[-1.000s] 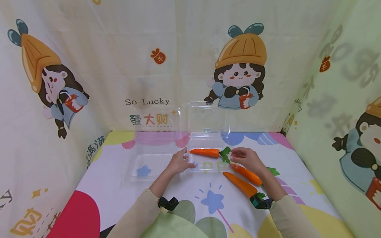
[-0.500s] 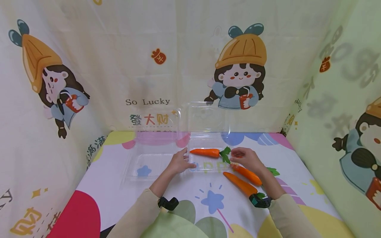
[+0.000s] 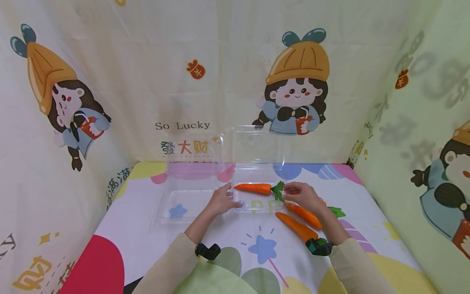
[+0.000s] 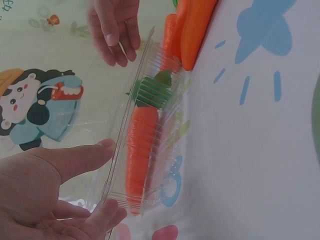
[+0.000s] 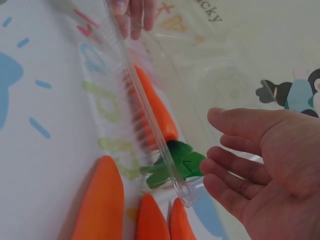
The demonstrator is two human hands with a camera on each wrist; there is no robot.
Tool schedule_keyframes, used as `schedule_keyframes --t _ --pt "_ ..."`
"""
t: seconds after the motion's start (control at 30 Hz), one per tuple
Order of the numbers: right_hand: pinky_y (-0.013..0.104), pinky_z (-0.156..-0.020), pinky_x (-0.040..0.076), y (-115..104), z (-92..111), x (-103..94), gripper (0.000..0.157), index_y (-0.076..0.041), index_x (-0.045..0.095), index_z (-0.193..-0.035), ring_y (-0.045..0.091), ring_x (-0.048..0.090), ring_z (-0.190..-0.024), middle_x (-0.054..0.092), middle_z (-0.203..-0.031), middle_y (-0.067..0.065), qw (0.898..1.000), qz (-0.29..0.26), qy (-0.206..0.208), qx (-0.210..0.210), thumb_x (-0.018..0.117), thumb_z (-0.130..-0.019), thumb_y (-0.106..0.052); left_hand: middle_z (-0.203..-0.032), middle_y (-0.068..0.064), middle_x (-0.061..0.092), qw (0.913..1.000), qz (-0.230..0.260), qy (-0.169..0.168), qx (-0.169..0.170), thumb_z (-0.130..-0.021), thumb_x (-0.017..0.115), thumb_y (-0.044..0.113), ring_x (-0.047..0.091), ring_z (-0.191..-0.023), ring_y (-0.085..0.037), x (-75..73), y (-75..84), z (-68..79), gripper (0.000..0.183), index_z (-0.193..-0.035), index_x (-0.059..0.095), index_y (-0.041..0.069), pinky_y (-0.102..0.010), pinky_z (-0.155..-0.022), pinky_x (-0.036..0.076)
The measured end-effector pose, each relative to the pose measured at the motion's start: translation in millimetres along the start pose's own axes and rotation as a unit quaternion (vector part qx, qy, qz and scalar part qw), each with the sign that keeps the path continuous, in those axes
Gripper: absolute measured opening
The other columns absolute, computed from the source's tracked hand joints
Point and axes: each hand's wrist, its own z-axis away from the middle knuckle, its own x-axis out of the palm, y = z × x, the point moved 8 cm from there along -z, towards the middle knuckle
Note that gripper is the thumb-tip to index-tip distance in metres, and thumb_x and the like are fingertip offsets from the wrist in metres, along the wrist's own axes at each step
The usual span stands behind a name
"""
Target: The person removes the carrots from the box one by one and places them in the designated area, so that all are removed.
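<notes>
A carrot (image 3: 253, 188) with green leaves (image 3: 278, 191) lies in the right-hand clear plastic box (image 3: 257, 206), whose lid (image 3: 257, 143) stands raised. At the box's left end my left hand (image 3: 221, 200) touches the rim with extended thumb and fingertips (image 4: 114, 212). My right hand (image 3: 302, 196) hovers at the right end beside the leaves, fingers relaxed and apart, holding nothing; in the right wrist view the hand (image 5: 270, 160) is apart from the rim. Outside the box lie a front carrot (image 3: 295, 226), a middle carrot (image 3: 304, 215) and a third carrot (image 5: 181, 222), mostly hidden by my right hand in the head view.
A second clear plastic box (image 3: 187, 208), its lid (image 3: 194, 151) also raised, stands to the left. A patterned cloth covers the table (image 3: 235, 269). Printed curtains (image 3: 235, 81) hang behind the table and along both sides.
My right wrist has shifted slightly left, and a bit more of the third carrot shows behind it. The left hand, the boxes and the carrots stay put.
</notes>
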Motion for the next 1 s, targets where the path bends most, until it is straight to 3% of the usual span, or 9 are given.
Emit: schedule_keyframes --t 0.47,1.0 --pt "0.037 -0.088 0.058 -2.2 -5.4 5.3 0.045 -0.003 0.061 -0.125 0.029 0.062 -0.109 0.066 -0.120 0.017 1.000 -0.004 -0.001 -0.007 0.071 -0.088 -0.026 -0.147 -0.013 0.048 1.0000 -0.002 0.003 -0.006 -0.076 0.082 0.023 0.052 -0.130 -0.031 0.1 0.6 1.8 0.093 -0.152 0.029 0.009 -0.048 -0.103 0.048" --pt "0.037 -0.088 0.058 -8.5 -8.6 10.2 0.040 -0.002 0.061 -0.126 0.030 0.062 -0.109 0.065 -0.122 0.020 1.000 -0.017 -0.005 -0.009 0.069 -0.089 -0.018 -0.147 -0.013 0.048 1.0000 -0.003 0.002 -0.006 -0.077 0.082 0.022 0.051 -0.132 -0.031 0.1 1.7 3.2 0.093 -0.152 0.029 0.010 -0.049 -0.105 0.046"
